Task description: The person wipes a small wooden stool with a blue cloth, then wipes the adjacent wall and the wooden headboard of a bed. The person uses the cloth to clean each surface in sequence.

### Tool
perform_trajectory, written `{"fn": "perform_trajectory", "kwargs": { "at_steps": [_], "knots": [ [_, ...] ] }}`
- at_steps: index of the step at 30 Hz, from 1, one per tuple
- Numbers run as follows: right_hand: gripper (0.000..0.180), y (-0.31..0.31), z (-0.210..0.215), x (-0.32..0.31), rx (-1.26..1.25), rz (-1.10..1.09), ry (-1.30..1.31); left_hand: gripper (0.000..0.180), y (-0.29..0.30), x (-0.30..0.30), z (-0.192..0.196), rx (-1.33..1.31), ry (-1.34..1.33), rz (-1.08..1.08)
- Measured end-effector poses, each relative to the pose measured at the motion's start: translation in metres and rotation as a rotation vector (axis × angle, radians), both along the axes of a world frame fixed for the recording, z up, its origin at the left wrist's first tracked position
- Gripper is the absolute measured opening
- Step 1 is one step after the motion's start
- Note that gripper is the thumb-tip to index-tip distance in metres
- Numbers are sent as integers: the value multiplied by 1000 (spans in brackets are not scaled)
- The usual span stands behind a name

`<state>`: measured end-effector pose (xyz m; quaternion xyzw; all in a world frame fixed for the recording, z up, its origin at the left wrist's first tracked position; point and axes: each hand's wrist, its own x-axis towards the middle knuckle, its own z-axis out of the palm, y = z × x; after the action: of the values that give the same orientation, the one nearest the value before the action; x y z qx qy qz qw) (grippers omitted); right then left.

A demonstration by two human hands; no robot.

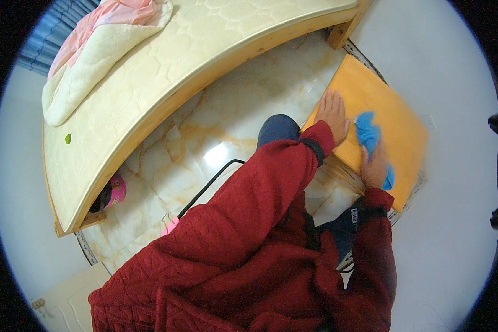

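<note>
So there's a blue cloth (pixel 369 135) bunched up on top of a low orange-yellow wooden cabinet (pixel 404 124), sitting toward the middle of the top and a bit nearer the person's side. The right hand (pixel 375 166) is pressed down on the near end of it, fingers curled over the fabric, so it's got hold of the cloth and is pushing it against the wood. The left hand (pixel 333 113) is just beside it on the same top, flat and spread open, palm down, gripping nothing, more like bracing.

As for how far along the wiping is, honestly hard to say. The top looks evenly coloured with no obvious dust lines or wet streaks that I can make out, so I can't tell which part has been covered. My guess is the far corner and the edge by the wall are still to go, since the cloth is sitting well short of them.

Around that: both arms in a quilted red jacket (pixel 249 232), a glossy marble-pattern floor (pixel 205 138), and a bare quilted mattress (pixel 166 61) on a wooden frame with a cream and pink blanket (pixel 102 41) folded at one end.
</note>
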<state>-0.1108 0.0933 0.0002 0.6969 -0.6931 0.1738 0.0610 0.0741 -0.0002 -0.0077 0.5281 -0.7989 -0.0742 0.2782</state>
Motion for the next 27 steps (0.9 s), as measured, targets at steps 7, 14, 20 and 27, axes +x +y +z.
{"fn": "perform_trajectory", "kwargs": {
  "at_steps": [7,14,20,27],
  "knots": [
    [58,34,7,-84,32,-327,-62,65,0,-2,-2,-24,-17,20],
    [58,43,1,-69,-2,-257,201,65,0,-1,2,0,-31,16],
    [57,17,9,11,-38,43,123,68,1,0,5,37,-62,11],
    [57,4,18,55,6,131,-36,65,1,-2,2,47,-137,-1]
  ]
}}
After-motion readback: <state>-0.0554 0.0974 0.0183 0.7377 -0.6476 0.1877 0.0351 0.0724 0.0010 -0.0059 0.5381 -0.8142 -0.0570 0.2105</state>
